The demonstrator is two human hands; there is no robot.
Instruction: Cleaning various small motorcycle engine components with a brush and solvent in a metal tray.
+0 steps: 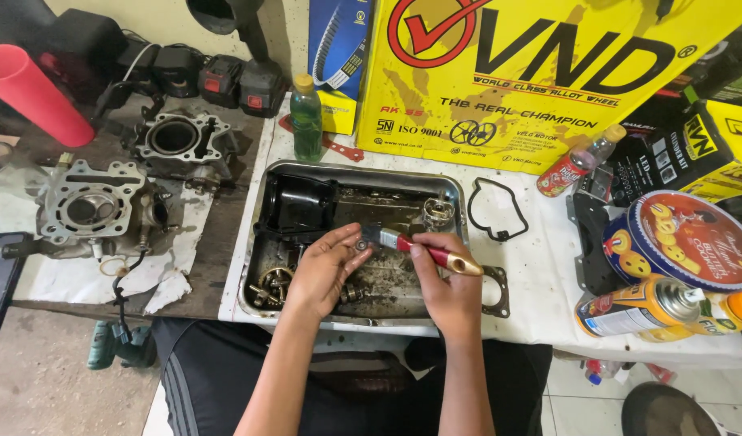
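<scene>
My left hand (322,270) pinches a small round metal part (361,244) between thumb and fingers above a greasy metal tray (256,242). My right hand (445,278) grips a small paintbrush with a red and gold handle (439,257); its bristles touch the part. In the tray lie a black cover (300,206), several dirty bolts and small gears (272,287), and a shiny ring-shaped part (438,211).
Two engine cylinder blocks (92,206) (177,137) sit at left. A green bottle (306,117) and a yellow box (548,73) stand behind the tray. A black gasket (497,211), a round tin (686,238) and a spray can (641,305) lie at right.
</scene>
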